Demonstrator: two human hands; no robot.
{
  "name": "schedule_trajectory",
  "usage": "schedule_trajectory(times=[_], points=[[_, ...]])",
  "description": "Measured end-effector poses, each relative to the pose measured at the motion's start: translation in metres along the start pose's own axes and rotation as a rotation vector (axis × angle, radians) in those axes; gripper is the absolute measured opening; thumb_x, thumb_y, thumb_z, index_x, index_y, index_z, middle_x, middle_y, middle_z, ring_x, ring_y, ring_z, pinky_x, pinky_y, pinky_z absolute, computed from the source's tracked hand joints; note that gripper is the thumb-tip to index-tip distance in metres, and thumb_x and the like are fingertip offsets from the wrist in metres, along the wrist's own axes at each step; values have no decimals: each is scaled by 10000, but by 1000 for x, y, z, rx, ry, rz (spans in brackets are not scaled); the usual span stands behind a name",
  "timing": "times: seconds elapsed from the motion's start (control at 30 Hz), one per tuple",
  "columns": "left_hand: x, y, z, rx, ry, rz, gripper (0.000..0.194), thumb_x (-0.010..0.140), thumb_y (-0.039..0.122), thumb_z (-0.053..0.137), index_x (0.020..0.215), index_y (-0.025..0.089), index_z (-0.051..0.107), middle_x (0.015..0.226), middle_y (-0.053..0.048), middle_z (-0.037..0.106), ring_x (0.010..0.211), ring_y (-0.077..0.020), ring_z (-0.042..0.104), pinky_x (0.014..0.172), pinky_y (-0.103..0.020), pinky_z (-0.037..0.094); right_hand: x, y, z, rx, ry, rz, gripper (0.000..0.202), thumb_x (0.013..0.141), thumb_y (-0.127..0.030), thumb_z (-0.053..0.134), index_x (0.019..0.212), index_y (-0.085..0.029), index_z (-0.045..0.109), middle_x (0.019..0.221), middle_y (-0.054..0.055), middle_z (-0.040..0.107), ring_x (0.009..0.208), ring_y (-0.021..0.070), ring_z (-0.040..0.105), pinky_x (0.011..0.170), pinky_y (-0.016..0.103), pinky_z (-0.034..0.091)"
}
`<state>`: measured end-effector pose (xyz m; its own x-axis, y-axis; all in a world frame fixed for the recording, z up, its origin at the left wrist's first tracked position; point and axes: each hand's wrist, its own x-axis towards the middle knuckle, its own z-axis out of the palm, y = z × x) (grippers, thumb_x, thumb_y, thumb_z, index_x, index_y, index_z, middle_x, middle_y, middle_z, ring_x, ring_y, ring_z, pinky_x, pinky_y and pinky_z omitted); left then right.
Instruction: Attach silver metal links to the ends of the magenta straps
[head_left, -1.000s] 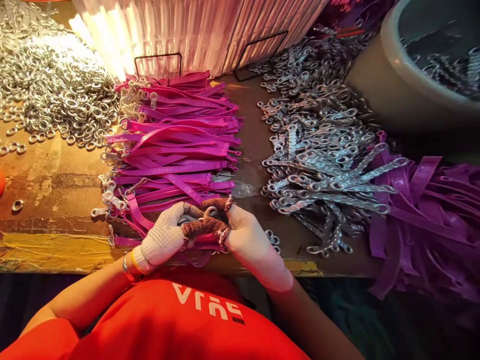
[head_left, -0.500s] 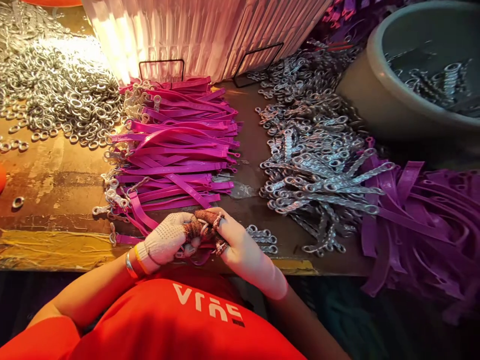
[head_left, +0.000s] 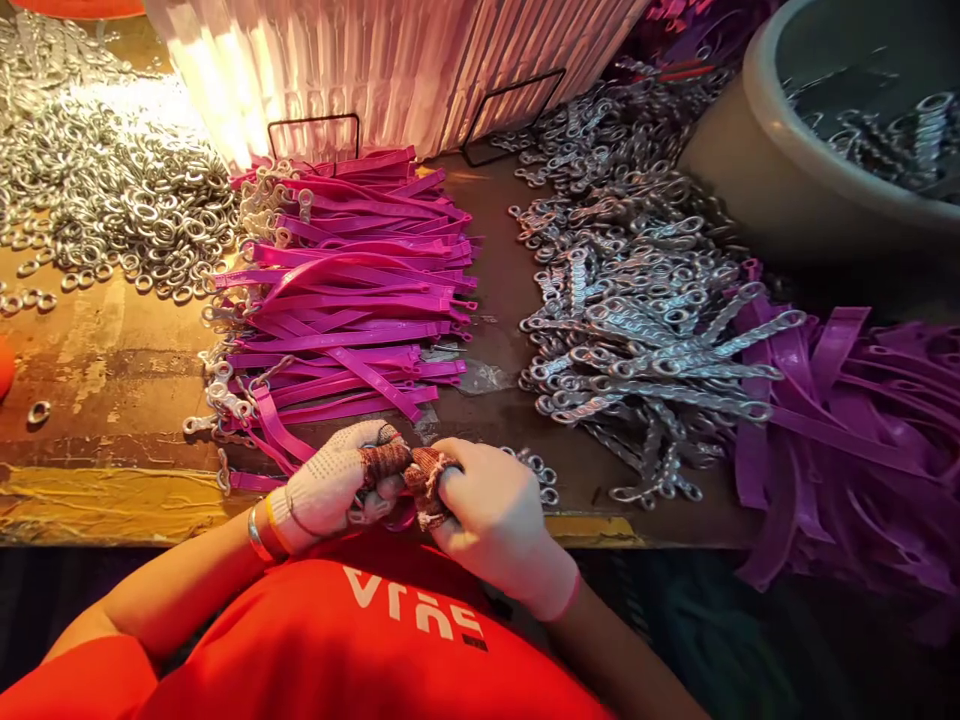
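My left hand [head_left: 337, 480], in a pale dotted glove with brown wrapping on the fingertips, is closed at the table's front edge. Below its fingers a bit of purple strap [head_left: 401, 519] shows, seemingly held there. My right hand [head_left: 491, 515], in a plain pale glove with brown-wrapped fingertips, pinches right against the left fingertips; what lies inside that pinch is hidden. Just beyond the hands is a stack of purple straps [head_left: 352, 305] with metal links at their left ends. Several short metal links [head_left: 546, 478] lie partly behind my right hand.
Metal rings [head_left: 150, 210] are heaped at left, with one loose ring [head_left: 38, 412] nearer. Twisted metal links [head_left: 622, 330] pile up at right beside a grey tub [head_left: 735, 170]. More purple straps [head_left: 840, 420] hang over the front edge. A ribbed translucent panel [head_left: 360, 70] stands at the back.
My right hand has turned over, its back now more upward, and its fingers have curled in tighter. The metal ring-like piece seen between the fingertips is now hidden. My left hand has barely moved.
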<state>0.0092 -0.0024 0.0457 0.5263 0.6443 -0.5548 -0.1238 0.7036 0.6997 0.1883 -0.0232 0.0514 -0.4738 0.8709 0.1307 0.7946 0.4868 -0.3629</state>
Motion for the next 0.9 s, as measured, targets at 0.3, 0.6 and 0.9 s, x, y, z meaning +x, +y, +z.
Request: schedule_trajectory(times=[0.3, 0.6, 0.9], points=[[40, 19, -2, 1529, 206, 327, 342, 939, 266, 447, 1222, 205, 630, 1039, -128, 666, 832, -223, 664, 685, -302, 494, -12, 31, 8, 131, 75, 353, 290, 935, -244, 461, 1027, -156, 722, 857, 110, 743, 788, 236, 678, 711, 305, 492], [51, 21, -6, 1704, 220, 319, 328, 895, 125, 430, 1133, 152, 655, 1133, -148, 670, 876, -242, 686, 717, -336, 526, -9, 28, 12, 283, 138, 295, 351, 876, -137, 481, 1148, -201, 696, 896, 63, 768, 778, 205, 700, 692, 269, 512], [-11, 32, -2, 772, 249, 238, 376, 981, 425, 416, 805, 148, 601, 600, 20, 578, 514, -93, 470, 530, -210, 372, 3, 2, 6, -38, 57, 119, 237, 708, -76, 503, 830, -158, 689, 785, 76, 686, 650, 180, 590, 598, 284, 391]])
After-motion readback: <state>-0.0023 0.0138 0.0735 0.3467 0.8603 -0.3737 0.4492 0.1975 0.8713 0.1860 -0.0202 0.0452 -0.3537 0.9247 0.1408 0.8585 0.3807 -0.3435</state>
